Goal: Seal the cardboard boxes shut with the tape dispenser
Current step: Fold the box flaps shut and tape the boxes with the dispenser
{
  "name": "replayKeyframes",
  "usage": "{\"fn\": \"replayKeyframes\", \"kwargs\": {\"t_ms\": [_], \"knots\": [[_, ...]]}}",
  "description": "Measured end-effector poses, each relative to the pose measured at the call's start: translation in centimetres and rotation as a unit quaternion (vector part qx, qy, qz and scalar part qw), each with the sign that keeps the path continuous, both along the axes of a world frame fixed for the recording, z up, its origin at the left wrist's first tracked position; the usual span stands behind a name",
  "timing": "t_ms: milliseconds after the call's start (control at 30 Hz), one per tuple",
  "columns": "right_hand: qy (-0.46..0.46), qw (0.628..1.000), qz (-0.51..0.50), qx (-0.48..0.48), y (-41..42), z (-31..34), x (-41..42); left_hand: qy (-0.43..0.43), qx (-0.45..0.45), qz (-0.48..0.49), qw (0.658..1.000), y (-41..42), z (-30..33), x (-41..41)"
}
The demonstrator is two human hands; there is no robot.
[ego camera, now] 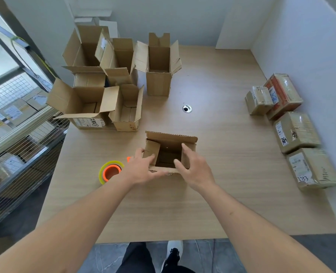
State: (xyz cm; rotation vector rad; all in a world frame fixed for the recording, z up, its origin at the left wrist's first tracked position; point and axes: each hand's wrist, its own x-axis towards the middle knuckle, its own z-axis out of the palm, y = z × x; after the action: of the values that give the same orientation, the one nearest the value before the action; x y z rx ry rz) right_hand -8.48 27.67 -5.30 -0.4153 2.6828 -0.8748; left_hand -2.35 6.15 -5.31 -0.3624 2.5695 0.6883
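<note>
Both hands (143, 170) (194, 168) on open box (171, 140) flaps, tape dispenser (110, 172) beside.

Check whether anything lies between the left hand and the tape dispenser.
Nothing visible does. The tape dispenser sits on bare table just left of the left hand, which rests on the open box.
</note>
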Motion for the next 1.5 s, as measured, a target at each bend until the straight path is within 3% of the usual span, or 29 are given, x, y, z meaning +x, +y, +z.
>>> {"fn": "replayKeyframes", "kwargs": {"t_ms": [167,400,533,867,1033,1133,1333,1500], "knots": [[-0.022,0.996,0.055,0.065,0.1,-0.3,0.2,0.048,-0.023,0.012,0.999,-0.2,-0.5,-0.6],[0.013,0.996,-0.062,0.056,-0.5,-0.9,-1.0,0.119,0.033,0.128,0.984,-0.5,-0.9,-2.2],[0.014,0.988,-0.125,0.088,-1.8,-1.2,-1.2,0.130,0.056,0.140,0.980,-0.2,-0.7,-3.1],[0.134,0.959,0.009,0.249,-5.5,-1.8,-1.9,0.131,0.034,0.043,0.990,-2.3,-2.0,-3.0],[0.092,0.977,0.018,0.193,-6.1,-3.8,-0.6,0.196,0.121,0.073,0.970,-4.4,-3.5,-1.0],[0.104,0.979,0.024,0.175,-6.0,-5.2,-0.2,0.200,0.024,0.140,0.969,-6.0,-5.0,0.4],[0.124,0.980,0.008,0.153,-6.2,-6.1,0.0,0.013,-0.115,0.115,0.987,-6.5,-8.5,3.9],[0.128,0.982,0.000,0.142,-6.1,-6.7,0.3,0.061,-0.138,0.134,0.979,-6.1,-11.4,5.3]]}}
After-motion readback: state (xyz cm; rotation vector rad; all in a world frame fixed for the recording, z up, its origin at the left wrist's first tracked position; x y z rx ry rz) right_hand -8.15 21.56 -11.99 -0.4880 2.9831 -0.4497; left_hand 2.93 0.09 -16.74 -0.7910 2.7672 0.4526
